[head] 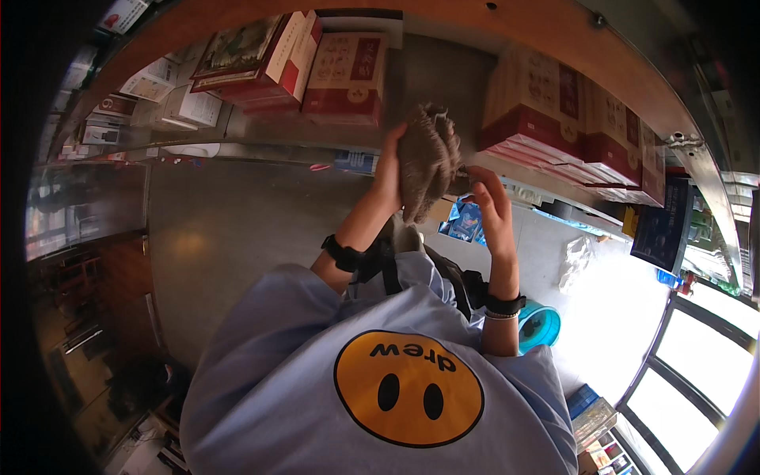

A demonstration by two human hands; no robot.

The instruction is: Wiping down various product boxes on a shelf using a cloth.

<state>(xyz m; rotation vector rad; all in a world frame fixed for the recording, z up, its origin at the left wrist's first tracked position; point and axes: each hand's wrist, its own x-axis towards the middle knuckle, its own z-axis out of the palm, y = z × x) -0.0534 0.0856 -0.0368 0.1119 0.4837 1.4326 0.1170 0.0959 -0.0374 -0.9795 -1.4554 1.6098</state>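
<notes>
A folded grey-brown rag (428,163) with a fuzzy, towel-like surface is bunched up in front of the shelf. My left hand (389,169) grips it from its left side, the fingers mostly hidden behind the cloth. On the other side, my right hand (491,199) is raised with bent fingers, its fingertips close to the rag's right edge. Whether they pinch the cloth cannot be made out. Each wrist wears a black band, and a beaded bracelet (502,315) circles the right one.
Red-and-cream boxes (344,77) stand on the shelf to the left, and more stacked boxes (534,113) to the right. A wooden shelf edge (427,18) arches overhead. Blue packets (465,222) lie below the shelf. A turquoise bucket (539,326) stands on the floor at right.
</notes>
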